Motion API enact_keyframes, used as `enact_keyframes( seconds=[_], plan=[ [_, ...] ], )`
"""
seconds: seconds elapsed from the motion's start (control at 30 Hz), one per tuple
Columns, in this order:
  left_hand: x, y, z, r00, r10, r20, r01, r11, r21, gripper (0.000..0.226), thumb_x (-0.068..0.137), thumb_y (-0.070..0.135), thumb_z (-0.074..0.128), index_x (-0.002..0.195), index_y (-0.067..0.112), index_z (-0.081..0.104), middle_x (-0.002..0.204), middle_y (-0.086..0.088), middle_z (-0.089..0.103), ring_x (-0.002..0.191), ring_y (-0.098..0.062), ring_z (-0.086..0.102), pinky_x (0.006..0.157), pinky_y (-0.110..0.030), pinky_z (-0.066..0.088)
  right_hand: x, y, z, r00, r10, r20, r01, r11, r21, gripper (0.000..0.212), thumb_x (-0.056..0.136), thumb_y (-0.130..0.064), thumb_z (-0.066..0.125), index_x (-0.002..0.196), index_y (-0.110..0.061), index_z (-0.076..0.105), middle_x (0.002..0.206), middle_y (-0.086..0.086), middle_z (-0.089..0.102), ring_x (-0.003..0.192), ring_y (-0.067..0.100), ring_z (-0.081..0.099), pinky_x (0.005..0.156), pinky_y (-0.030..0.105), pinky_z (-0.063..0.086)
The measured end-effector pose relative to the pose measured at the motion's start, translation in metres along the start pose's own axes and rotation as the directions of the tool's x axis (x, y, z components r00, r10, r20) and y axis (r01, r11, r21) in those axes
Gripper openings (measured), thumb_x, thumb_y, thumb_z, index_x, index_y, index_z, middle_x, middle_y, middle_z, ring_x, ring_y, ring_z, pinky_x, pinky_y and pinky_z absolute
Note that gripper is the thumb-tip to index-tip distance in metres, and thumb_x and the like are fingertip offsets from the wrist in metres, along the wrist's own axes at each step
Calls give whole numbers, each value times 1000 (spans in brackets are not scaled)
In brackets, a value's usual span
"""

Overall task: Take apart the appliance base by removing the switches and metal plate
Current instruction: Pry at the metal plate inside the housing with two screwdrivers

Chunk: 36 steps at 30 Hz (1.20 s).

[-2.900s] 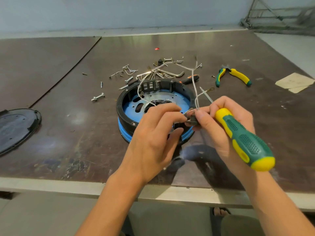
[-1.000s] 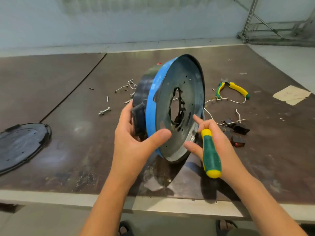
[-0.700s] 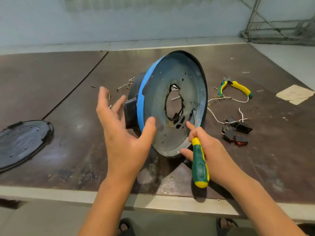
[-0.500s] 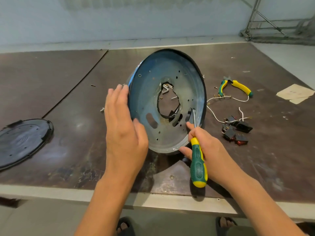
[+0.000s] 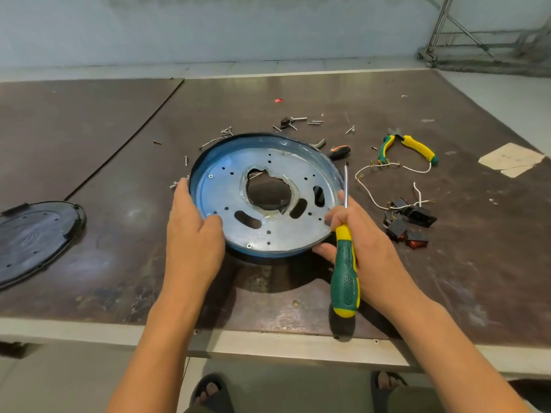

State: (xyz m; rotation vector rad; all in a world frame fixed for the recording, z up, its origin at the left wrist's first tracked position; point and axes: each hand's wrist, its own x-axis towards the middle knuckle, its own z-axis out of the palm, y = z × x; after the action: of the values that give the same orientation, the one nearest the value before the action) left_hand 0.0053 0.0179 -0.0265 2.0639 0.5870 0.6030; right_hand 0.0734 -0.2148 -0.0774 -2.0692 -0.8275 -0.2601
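Since the earlier frames the round blue-and-black appliance base has come down from its tilt and lies flat on the dark brown counter, silver metal plate facing up. At its left rim the left hand rests with almost straight fingers, thumb on the plate. The right hand touches the right rim and grips the green-and-yellow screwdriver. Its shaft points away from the person, just beside the rim. Black switches lie further right, already out.
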Motion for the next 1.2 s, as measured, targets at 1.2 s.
enact_keyframes(
  seconds=[1.2],
  plan=[
    [-26,16,4,704,208,679,-646,586,490,77,86,77,-7,144,51,37,164,9,28,152,-10,17,112,-44,32,0,21,-10,920,364,-142,-390,884,-257,42,98,-6,55,137,-18,50,132,1,53,125,17,51,96,26,37]
  ],
)
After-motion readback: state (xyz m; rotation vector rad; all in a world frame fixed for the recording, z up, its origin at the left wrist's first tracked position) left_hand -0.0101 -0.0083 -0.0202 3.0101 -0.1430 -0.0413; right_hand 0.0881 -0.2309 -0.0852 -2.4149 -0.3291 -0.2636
